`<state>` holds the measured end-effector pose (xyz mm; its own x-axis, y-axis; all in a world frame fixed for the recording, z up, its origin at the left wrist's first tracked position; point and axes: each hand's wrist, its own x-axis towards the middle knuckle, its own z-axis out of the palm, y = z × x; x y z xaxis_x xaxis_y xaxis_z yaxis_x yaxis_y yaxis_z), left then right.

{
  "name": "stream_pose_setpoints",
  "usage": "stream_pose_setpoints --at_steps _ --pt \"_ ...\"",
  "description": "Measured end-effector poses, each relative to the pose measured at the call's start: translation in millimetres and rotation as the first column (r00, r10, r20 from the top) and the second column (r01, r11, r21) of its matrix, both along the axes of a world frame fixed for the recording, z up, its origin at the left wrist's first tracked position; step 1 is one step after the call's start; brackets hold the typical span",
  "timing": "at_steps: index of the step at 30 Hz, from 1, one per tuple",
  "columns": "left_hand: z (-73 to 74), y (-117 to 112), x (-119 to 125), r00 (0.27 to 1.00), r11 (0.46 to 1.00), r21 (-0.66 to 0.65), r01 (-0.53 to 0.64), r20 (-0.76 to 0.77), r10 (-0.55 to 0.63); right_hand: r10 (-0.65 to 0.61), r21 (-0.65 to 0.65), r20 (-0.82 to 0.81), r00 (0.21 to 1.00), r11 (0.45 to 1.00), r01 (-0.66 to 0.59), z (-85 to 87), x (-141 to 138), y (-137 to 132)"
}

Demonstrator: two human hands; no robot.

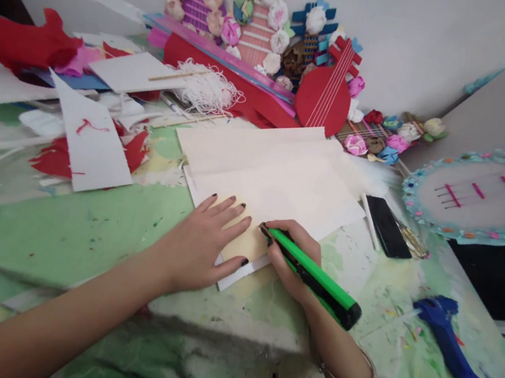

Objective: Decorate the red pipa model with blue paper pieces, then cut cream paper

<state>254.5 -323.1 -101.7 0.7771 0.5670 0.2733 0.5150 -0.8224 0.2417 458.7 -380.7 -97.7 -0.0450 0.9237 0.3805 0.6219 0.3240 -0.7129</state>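
My left hand lies flat with fingers spread on a cream sheet of paper near the table's front. My right hand is closed around a green utility knife, its tip touching the paper just right of my left fingertips. A white board edge shows under the sheet by my left thumb. A silver bangle circles my right wrist.
A black phone and a blue glue gun lie to the right. Red and white paper scraps are piled at the left. Paper-flower crafts and a red lute shape stand against the wall. A round decorated board sits far right.
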Motion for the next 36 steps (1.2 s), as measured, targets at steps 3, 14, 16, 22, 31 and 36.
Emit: stream_pose_setpoints --at_steps 3,14,16,22,31,36 --pt "0.7 -0.1 0.2 1.0 1.0 0.003 -0.001 -0.007 0.001 0.015 0.003 -0.003 1.0 1.0 -0.015 2.1 -0.9 0.5" --pt "0.3 0.1 1.0 0.999 0.999 0.042 0.007 -0.035 -0.006 -0.009 0.021 -0.048 0.999 1.0 0.01 1.5 0.8 1.4" --pt "0.8 -1.7 1.7 0.999 0.999 0.047 0.003 -0.046 -0.001 -0.02 0.021 -0.053 0.998 1.0 0.021 1.8 0.5 1.6" --pt "-1.8 -7.0 3.7 0.996 0.998 0.06 -0.031 -0.082 0.036 -0.024 -0.006 -0.074 0.997 1.0 0.023 3.9 -0.4 1.9" --pt "-5.1 -5.2 3.9 0.997 0.998 0.057 -0.025 -0.066 0.029 -0.002 0.002 -0.035 0.999 1.0 0.002 8.7 -0.4 3.3" --pt "-2.8 -5.6 5.1 0.997 0.999 0.043 -0.032 -0.073 0.035 0.013 0.01 -0.024 1.0 1.0 -0.013 9.3 -0.6 3.7"
